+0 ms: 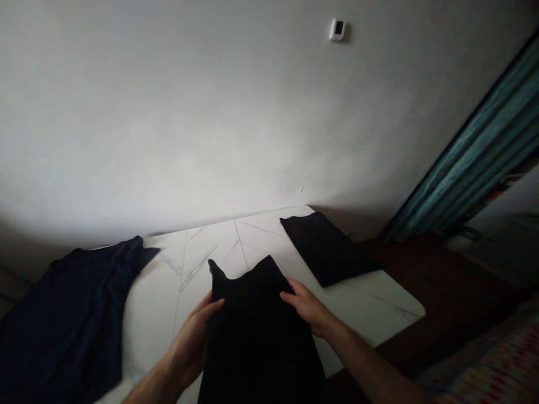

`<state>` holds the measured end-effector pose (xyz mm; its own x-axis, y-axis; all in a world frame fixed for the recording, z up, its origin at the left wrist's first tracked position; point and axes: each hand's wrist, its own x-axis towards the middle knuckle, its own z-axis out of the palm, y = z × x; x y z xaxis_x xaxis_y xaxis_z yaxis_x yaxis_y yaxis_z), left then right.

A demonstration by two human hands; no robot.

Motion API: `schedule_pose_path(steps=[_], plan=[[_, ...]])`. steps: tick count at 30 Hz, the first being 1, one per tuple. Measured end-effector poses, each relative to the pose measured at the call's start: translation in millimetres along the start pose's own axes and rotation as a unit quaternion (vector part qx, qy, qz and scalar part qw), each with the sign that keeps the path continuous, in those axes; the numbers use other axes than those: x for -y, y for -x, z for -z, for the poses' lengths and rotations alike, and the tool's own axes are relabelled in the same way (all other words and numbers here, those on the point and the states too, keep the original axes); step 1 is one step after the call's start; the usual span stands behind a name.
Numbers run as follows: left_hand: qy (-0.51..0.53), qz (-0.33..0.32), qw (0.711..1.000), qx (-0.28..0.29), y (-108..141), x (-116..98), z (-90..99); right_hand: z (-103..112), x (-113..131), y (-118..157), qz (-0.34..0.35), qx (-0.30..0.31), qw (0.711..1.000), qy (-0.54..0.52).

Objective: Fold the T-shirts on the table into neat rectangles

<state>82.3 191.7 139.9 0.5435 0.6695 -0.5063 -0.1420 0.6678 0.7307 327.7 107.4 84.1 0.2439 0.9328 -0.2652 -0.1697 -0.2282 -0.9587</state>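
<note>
A black cloth (256,336) hangs between my hands at the bottom middle, its top edge dipping in the centre. My left hand (193,336) grips its left side, thumb on the front. On the right side, my right hand (307,306) pinches the cloth between thumb and fingers. Behind and to the right, a folded dark cloth (328,247) lies flat on the white marbled table (219,241). A dark blue garment (80,320) is spread over the table's left end, somewhat wrinkled.
A grey-white wall (189,112) rises behind the table, with a small white device (337,29) mounted high up. Teal curtains (475,146) hang at the right. Patterned colourful fabric (497,359) shows at the lower right.
</note>
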Motion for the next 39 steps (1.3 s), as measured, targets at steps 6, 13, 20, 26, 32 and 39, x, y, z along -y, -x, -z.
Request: schedule_pose_path(steps=[6,13,20,26,32,39], plan=[[-0.012,-0.026,0.997,0.071,-50.1,2.0,-98.6,104.7,51.0,10.2,0.027,-0.112,0.993,0.012],[0.006,-0.180,0.969,0.167,-157.9,-1.9,-230.4,249.2,158.1,-41.4,0.100,-0.181,0.973,0.100],[-0.128,-0.093,0.986,0.048,-253.3,61.8,-236.9,328.4,108.3,-108.6,-0.016,-0.186,0.965,0.185],[-0.267,-0.081,0.959,0.043,-267.2,92.3,-218.3,374.8,40.7,-103.7,-0.068,-0.178,0.930,0.315],[-0.249,-0.085,0.965,-0.017,-272.5,96.4,-221.7,376.7,47.7,-77.6,-0.111,-0.087,0.953,0.268],[-0.253,-0.082,0.963,0.029,-244.8,115.7,-214.9,361.3,44.0,-57.4,-0.089,-0.092,0.975,0.182]])
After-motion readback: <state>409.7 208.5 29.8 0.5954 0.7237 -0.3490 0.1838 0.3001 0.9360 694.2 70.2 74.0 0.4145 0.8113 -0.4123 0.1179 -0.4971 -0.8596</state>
